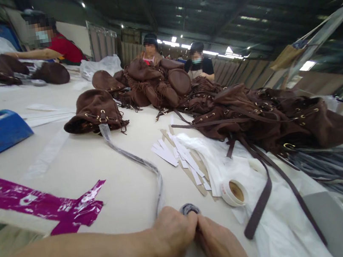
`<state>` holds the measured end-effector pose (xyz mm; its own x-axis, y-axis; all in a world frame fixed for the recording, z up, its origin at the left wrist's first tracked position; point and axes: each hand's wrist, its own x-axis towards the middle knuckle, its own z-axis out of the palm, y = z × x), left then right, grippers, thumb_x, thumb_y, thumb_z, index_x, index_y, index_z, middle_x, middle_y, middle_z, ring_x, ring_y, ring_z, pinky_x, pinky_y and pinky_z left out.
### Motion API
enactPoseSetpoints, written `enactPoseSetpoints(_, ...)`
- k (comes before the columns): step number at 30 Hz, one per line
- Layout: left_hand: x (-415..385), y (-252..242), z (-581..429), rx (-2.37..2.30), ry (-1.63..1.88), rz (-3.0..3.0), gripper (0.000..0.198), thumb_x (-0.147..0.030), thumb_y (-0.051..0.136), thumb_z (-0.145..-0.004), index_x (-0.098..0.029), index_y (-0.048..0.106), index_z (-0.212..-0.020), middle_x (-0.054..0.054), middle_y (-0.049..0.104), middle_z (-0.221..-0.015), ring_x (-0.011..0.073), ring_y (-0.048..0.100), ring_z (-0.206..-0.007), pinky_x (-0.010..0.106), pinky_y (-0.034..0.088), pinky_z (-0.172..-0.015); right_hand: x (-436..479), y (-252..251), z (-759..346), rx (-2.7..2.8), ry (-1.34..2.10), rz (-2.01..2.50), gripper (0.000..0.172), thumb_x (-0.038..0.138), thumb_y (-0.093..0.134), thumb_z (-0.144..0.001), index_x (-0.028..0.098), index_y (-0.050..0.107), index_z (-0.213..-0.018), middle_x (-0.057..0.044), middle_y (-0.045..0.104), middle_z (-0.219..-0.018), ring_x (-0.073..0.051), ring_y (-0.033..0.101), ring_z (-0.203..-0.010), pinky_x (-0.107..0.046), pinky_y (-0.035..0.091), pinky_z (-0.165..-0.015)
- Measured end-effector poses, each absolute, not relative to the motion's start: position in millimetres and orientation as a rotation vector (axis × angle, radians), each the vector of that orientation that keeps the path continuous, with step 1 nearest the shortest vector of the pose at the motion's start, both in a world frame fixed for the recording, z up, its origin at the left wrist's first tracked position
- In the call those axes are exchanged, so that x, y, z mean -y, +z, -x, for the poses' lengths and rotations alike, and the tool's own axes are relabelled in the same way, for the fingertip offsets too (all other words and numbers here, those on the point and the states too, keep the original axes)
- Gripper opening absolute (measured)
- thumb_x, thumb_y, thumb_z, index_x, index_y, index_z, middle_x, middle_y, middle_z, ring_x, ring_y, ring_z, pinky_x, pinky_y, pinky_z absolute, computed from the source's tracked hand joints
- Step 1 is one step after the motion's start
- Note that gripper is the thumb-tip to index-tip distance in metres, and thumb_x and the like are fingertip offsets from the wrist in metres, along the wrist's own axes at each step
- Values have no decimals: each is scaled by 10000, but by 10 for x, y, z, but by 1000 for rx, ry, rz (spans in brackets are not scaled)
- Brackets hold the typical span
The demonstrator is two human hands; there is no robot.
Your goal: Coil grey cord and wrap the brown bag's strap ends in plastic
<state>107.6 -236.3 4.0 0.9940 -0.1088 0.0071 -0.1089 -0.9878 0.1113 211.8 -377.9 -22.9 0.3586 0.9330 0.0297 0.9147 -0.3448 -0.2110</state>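
- Step in hand, judging from the pose: rolling the plastic-wrapped grey strap (pixel 139 161) up, bottom centre.
- Strap position: leaves the brown drawstring bucket bag (pixel 99 107) left of upper centre, bends across the white tabletop (pixel 131 203), goes out of sight behind your left hand (pixel 174 235).
- Grey coil (pixel 189 208) sits at your fingers, bottom centre; join to the strap is covered, though it looks like the same piece.
- Hands: left is curled into a loose fist, thumb at the coil. Right hand (pixel 223 245) butts up against it, seemingly pinching the coil from the near side; most fingertips hidden, so can't tell how hard.
- Best bet: roll in small turns, edges level, so the coil doesn't cone out.
- Let one hand hold the turns while the other regrips; letting go with both would probably spring it open.
- Leave the slack in that bend; pulling hard could drag the bag or ruck the plastic wrap.
- Watch for twists where the strap meets your left hand.
- Keep your right elbow off the tape roll (pixel 227 194) and white paper strips (pixel 189 160), right of centre; brown straps (pixel 259 212) dangle nearby, lower right, easy to snag.
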Motion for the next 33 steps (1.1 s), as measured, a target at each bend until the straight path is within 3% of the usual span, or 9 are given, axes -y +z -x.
enactPoseSetpoints(6,1921,137,-1097,546,79,-2986,225,-388,628,-841,-253,541,-999,-9,665,-621,180,626,-531,214,353,-439,3920,-222,-2273,1979,206,2177,92,125,539,-860,211,515,-835,-20,622,-793,-173,611,-706,-247,413,-597)
enactPoseSetpoints(9,1823,158,-1177,739,100,-2962,197,-320,640,-835,-255,548,-997,-23,642,-586,162,597,-496,219,298,-405,3911,-123,-2329,1976,307,2161,80,132,509,-877,211,518,-866,-31,626,-818,-179,612,-742,-253,423,-628)
enactPoseSetpoints(13,2186,74,-1099,470,86,-3016,150,-155,553,-822,-148,510,-966,22,639,-623,195,595,-485,275,393,-415,3871,-35,-2220,1797,412,2191,79,160,496,-888,230,509,-920,-10,644,-807,-164,622,-721,-234,418,-614)
enactPoseSetpoints(17,2398,30,-953,232,33,-3006,185,-191,551,-820,-127,486,-981,50,659,-689,228,636,-543,310,463,-451,3878,-73,-2117,1723,350,2187,71,209,475,-909,231,489,-843,-1,634,-758,-152,613,-678,-228,407,-588)
enactPoseSetpoints(21,2115,89,-992,449,72,-2974,202,-328,584,-863,-194,497,-986,7,669,-676,209,655,-582,263,449,-463,3907,-101,-2213,1900,358,2120,154,244,412,-941,224,490,-810,-15,619,-755,-158,607,-680,-238,411,-586)
enactPoseSetpoints(24,2043,102,-1047,605,80,-3007,55,-236,555,-882,-196,526,-907,7,673,-683,192,654,-585,251,437,-465,3896,-104,-2266,1960,306,2230,106,209,439,-927,223,531,-877,-23,631,-764,-175,626,-681,-249,416,-582)
enactPoseSetpoints(27,2266,42,-1013,379,146,-3096,32,-126,517,-863,-145,542,-857,38,646,-673,194,625,-539,282,441,-448,3868,-132,-2203,1883,227,2303,139,167,463,-907,226,532,-1012,-27,657,-774,-190,645,-683,-250,425,-574)
enactPoseSetpoints(30,2432,-25,-928,325,204,-3080,46,-93,532,-837,-132,546,-817,37,620,-683,190,602,-531,294,436,-433,3859,-160,-2127,1798,294,2234,78,166,478,-906,228,527,-906,-14,658,-781,-166,640,-699,-228,436,-599)
enactPoseSetpoints(33,2271,-12,-894,379,190,-3000,75,-229,548,-883,-155,557,-869,28,645,-716,195,627,-594,289,453,-471,3869,-133,-2162,1854,317,2183,80,167,521,-883,228,528,-830,-1,637,-757,-154,619,-685,-224,423,-598)
